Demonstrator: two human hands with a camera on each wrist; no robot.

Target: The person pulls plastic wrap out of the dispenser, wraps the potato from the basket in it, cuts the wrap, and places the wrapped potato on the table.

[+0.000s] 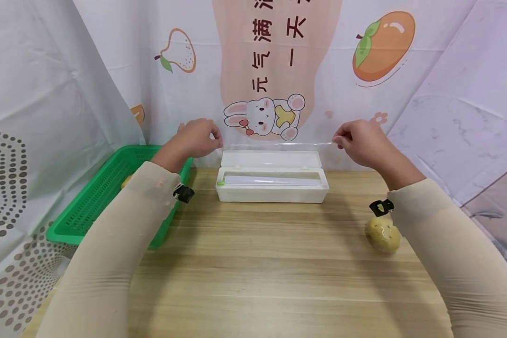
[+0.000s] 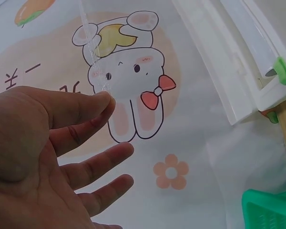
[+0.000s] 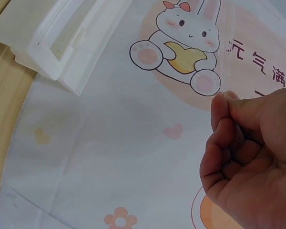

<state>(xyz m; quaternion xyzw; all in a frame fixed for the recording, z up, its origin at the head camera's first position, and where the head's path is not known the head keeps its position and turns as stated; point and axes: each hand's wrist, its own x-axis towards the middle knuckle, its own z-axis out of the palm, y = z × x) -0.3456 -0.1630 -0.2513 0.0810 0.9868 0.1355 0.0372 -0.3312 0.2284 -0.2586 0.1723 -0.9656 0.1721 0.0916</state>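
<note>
A sheet of clear plastic wrap (image 1: 279,144) is stretched between my two hands, its upper edge catching the light. Thumb and forefinger of my left hand (image 1: 196,138) pinch one corner, while the other fingers spread apart in the left wrist view. My right hand (image 1: 361,143) pinches the opposite corner, its remaining fingers curled in. Beneath the wrap stands a white wrap dispenser box (image 1: 272,194) with its lid (image 1: 271,159) raised. Inside lies a pale roll (image 1: 270,180), and a green slide cutter (image 1: 221,183) sits at the left end.
At the left, behind my forearm, stands a green basket (image 1: 61,234) with something yellow partly visible in it. A potato (image 1: 383,234) with a glossy surface lies on the wooden table (image 1: 253,267) beside my right forearm. A printed cloth (image 1: 181,94) hangs behind the box.
</note>
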